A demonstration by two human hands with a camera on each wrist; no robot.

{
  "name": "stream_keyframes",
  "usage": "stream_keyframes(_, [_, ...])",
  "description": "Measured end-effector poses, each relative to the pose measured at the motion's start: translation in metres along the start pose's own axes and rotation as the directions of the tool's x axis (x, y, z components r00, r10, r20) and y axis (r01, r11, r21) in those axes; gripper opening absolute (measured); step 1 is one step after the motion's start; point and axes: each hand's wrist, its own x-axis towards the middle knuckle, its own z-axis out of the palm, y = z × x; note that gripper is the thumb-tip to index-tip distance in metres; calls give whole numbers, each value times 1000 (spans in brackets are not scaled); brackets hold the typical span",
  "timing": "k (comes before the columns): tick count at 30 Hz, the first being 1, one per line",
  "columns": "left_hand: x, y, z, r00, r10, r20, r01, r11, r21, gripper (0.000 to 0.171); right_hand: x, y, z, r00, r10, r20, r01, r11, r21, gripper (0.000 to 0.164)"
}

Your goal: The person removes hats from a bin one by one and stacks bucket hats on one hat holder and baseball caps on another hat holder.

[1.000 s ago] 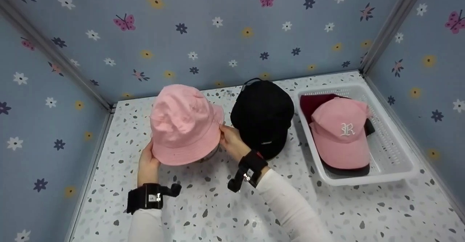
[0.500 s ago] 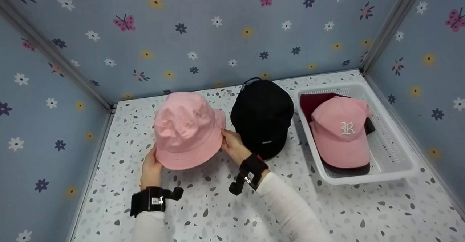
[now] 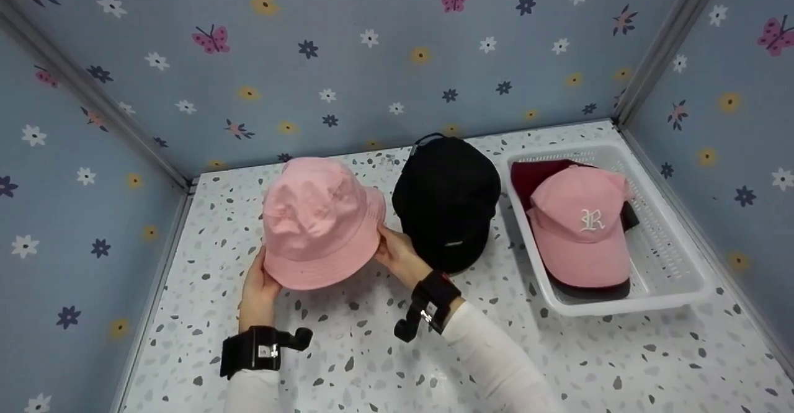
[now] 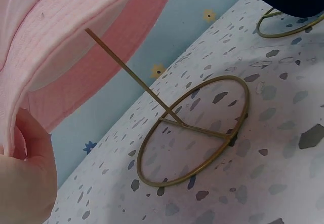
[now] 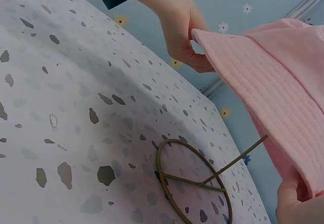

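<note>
In the head view, a pink bucket hat [image 3: 313, 214] sits crown up over a brass wire stand, whose thin stem rises under the hat. The stand's ring base [image 4: 196, 128] rests on the speckled table in the left wrist view. My left hand [image 3: 257, 286] grips the brim at its near left, thumb visible against the edge in the left wrist view. On the brim's right side, my right hand [image 3: 400, 255] pinches the edge between thumb and fingers. Just beyond that hand, a black cap [image 3: 446, 196] stands at the right. The hat's inside top is hidden.
A white plastic basket [image 3: 626, 306] stands at the right, holding a pink cap [image 3: 583, 214] with a white letter, a dark red hat [image 3: 526, 180] and something dark underneath. Another brass ring [image 4: 283, 34] lies below the black cap. Flowered panels enclose the table's back and sides.
The bucket hat has come down and slightly right with both hands on its brim, then stayed nearly still. The right hand has shifted slightly lower on the brim.
</note>
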Motion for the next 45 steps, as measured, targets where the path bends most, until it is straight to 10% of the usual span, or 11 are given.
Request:
stream_keyframes(1, [0,0,1,998,-32,-46,25,987,-156,21,-1,1,-1,1000,17,5,-17,1000,0,30])
stream_keyframes(6, [-1,-4,-4,997,-31,-72,20,990,-142,38,-1,5,-7,998,52,36,-51,998,-25,30])
stream_keyframes(13, [6,-6,-8,998,-35,-54,26,987,-158,9,2,4,-10,999,25,37,-22,996,-81,25])
stream_keyframes(35, [15,-4,-1,987,-12,-160,-12,989,-148,14,1,0,-16,999,-12,47,26,952,-306,32])
stream_keyframes(38, [7,-6,1,961,74,-268,-102,990,-93,17,-11,1,-18,996,0,86,32,927,-373,25])
stream_keyframes(41, [-4,-10,6,896,243,-372,-227,970,86,20,-23,2,-18,995,-18,97,57,910,-411,19])
stream_keyframes(45, [-17,-19,13,802,466,-373,-303,857,417,30,-36,2,-20,993,-93,69,115,867,-485,35])
